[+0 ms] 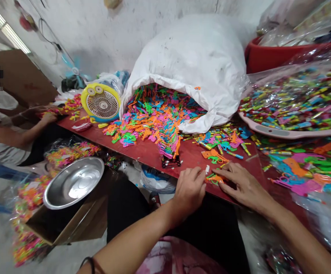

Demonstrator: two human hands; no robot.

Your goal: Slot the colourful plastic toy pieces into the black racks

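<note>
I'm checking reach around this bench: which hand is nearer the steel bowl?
The left hand is nearer: it is to the right of the stainless steel bowl in view. The right hand is farther, beyond the left hand from the bowl.

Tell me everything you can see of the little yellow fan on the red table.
The small fan has a round yellow plastic housing topped by two cartoon-style eyes, a white grille with a central hub, and a blue base. It stands upright, turned slightly, on the red table. A clear plastic bag sits behind it, and bright plastic toy pieces lie close by its right side. Whether its blades are spinning cannot be told.
</note>
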